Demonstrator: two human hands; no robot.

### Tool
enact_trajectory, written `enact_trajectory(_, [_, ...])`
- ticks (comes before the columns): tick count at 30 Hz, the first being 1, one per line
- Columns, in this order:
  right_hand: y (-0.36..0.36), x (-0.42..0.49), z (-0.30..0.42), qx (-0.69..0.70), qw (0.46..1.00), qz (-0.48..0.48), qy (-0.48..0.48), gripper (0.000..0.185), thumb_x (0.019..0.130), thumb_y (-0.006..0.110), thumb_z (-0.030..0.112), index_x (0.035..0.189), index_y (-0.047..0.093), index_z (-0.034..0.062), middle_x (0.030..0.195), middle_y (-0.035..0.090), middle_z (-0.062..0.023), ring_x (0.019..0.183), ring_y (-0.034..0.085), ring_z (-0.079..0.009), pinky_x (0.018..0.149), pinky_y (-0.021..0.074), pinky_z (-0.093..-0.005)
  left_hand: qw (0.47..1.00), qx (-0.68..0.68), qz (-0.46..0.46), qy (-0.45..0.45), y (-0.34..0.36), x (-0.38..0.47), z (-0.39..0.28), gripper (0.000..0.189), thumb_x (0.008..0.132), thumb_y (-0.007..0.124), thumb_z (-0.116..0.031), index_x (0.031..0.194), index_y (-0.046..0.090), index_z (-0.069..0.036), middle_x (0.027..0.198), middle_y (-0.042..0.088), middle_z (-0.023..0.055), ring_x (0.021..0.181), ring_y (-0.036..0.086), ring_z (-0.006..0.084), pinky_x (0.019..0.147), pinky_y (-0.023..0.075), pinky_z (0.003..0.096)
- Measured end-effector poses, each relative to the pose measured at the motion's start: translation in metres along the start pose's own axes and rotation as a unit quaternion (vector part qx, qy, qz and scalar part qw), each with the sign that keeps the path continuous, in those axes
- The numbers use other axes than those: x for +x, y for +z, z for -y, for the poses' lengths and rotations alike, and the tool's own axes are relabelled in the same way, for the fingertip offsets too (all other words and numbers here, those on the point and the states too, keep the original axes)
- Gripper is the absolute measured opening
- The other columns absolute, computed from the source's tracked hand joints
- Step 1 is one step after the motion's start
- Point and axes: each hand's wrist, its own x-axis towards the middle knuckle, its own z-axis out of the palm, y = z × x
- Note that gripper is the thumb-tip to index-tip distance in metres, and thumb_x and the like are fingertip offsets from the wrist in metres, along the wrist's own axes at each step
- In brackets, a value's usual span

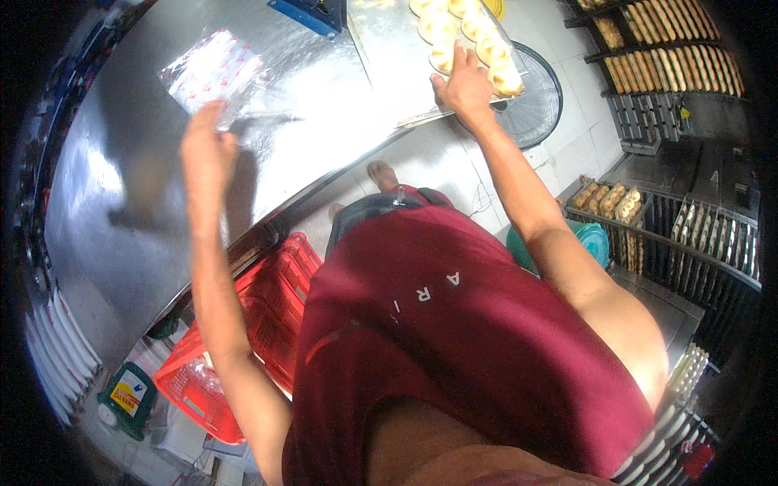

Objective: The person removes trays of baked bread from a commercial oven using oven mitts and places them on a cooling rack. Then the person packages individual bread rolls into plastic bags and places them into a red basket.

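Observation:
My left hand (209, 149) hovers over the shiny metal worktable (146, 243), slightly blurred, with its thumb apart from its fingers. Its fingertips are at the near edge of a clear plastic bag with red print (213, 70), which lies flat. Whether they touch the bag is unclear. My right hand (468, 85) reaches over a metal tray (389, 54) at the table's far right end. Its spread fingers are between two rows of golden, twisted-looking bread rolls (437, 27), beside the nearer ones. I see nothing gripped in it.
Below the table edge stands a red plastic crate (267, 316), left of my body. A round floor fan (529, 97) is beyond the tray. Racks with long breads (674, 70) and packed rolls (608, 200) line the right. A blue metal device (310, 15) sits at the table's back.

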Motion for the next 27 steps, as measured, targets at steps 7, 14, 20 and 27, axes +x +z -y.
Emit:
enact_trajectory(7, [0.011, 0.023, -0.004, 0.087, 0.995, 0.041, 0.019, 0.076, 0.09, 0.074, 0.039, 0.154, 0.042, 0.0132, 0.139, 0.058, -0.0211, 0.118, 0.063, -0.046, 0.095, 0.053, -0.0567, 0.971, 0.043, -0.225, 0.067, -0.057, 0.008, 0.025, 0.046, 0.084, 0.062, 0.006, 0.127, 0.071, -0.007, 0.134, 0.068, 0.0134, 0.123, 0.065, 0.0285, 0.105, 0.0513, 0.0389])
enact_trajectory(14, [-0.039, 0.066, -0.02, 0.249, 0.924, 0.283, 0.065, 0.082, 0.088, 0.076, 0.037, 0.153, 0.045, -0.0023, 0.141, 0.063, -0.0243, 0.132, 0.06, -0.0318, 0.111, 0.0454, -0.0384, 0.997, -0.065, 0.001, 0.032, 0.064, -0.02, -0.013, 0.05, 0.085, 0.056, 0.008, 0.133, 0.064, -0.001, 0.143, 0.061, 0.0183, 0.129, 0.06, 0.0383, 0.113, 0.0465, 0.0428])
enact_trajectory(20, [-0.094, 0.075, 0.017, 0.043, 0.918, 0.385, -0.083, 0.076, 0.089, 0.073, 0.029, 0.152, 0.046, -0.0038, 0.13, 0.068, -0.0264, 0.124, 0.066, -0.034, 0.105, 0.0494, -0.0421, 0.999, -0.046, 0.013, 0.013, 0.067, 0.005, 0.003, 0.05, 0.082, 0.062, 0.003, 0.132, 0.065, -0.003, 0.137, 0.064, 0.0193, 0.125, 0.063, 0.036, 0.109, 0.0504, 0.0414])
enact_trajectory(27, [-0.083, 0.077, 0.007, 0.032, 0.903, 0.401, -0.152, 0.074, 0.086, 0.074, 0.033, 0.149, 0.051, 0.0004, 0.126, 0.069, -0.027, 0.123, 0.065, -0.0385, 0.105, 0.0499, -0.0402, 0.982, -0.161, -0.085, -0.048, -0.051, 0.03, -0.005, 0.047, 0.089, 0.065, -0.005, 0.136, 0.063, -0.007, 0.134, 0.065, 0.018, 0.119, 0.065, 0.0308, 0.101, 0.0501, 0.0418])
